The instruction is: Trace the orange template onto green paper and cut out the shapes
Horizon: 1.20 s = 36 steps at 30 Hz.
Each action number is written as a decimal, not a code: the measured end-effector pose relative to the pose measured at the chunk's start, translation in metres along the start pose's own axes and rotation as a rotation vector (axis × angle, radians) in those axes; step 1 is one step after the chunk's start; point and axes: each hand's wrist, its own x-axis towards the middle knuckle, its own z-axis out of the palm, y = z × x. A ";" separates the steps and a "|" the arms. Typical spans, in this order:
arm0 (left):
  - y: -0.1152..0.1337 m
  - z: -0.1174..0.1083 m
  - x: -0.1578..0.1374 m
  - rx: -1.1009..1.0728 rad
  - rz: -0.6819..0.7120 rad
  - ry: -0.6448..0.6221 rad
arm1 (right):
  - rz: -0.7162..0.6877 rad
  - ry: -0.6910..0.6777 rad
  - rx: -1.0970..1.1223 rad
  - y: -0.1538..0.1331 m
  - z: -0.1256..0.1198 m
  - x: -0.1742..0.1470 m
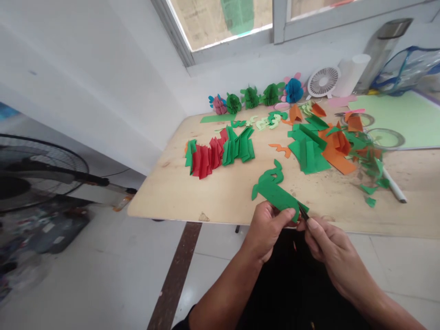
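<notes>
Near the table's front edge, my left hand (266, 229) pinches a folded piece of green paper (277, 195) between thumb and fingers. My right hand (325, 238) is closed around scissors (304, 211), whose dark blades meet the paper's right end. Most of the scissors' handle is hidden by my fingers. Just beyond the held paper lie curved green paper cutouts (271, 175). Farther right sit folded green paper pieces (309, 149) and orange paper sheets (338, 146).
Folded red papers (206, 156) and green papers (238, 145) stand in a row on the wooden table (172, 188). Paper scraps (371, 190) and a white marker (393, 183) lie right. Honeycomb paper figures (250, 97), a small fan (323, 82) and tape rolls (385, 137) are farther back.
</notes>
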 end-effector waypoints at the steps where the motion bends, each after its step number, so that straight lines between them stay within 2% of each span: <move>1: -0.002 0.001 0.000 -0.013 0.008 0.033 | 0.000 0.007 0.004 0.001 0.000 0.000; 5: -0.008 0.005 -0.001 -0.073 0.051 0.146 | 0.001 0.015 0.003 0.003 0.001 -0.002; 9: -0.010 0.010 -0.001 -0.102 0.047 0.172 | 0.004 0.027 0.002 0.004 0.001 -0.002; 18: -0.005 0.007 -0.001 -0.048 0.039 0.096 | 0.004 0.016 0.016 0.003 -0.001 -0.001; 30: -0.009 0.006 0.001 -0.042 0.032 0.120 | 0.001 0.028 -0.006 0.003 0.000 -0.003; 36: -0.009 0.004 0.002 -0.008 0.028 0.061 | 0.004 0.011 -0.023 0.004 -0.001 -0.002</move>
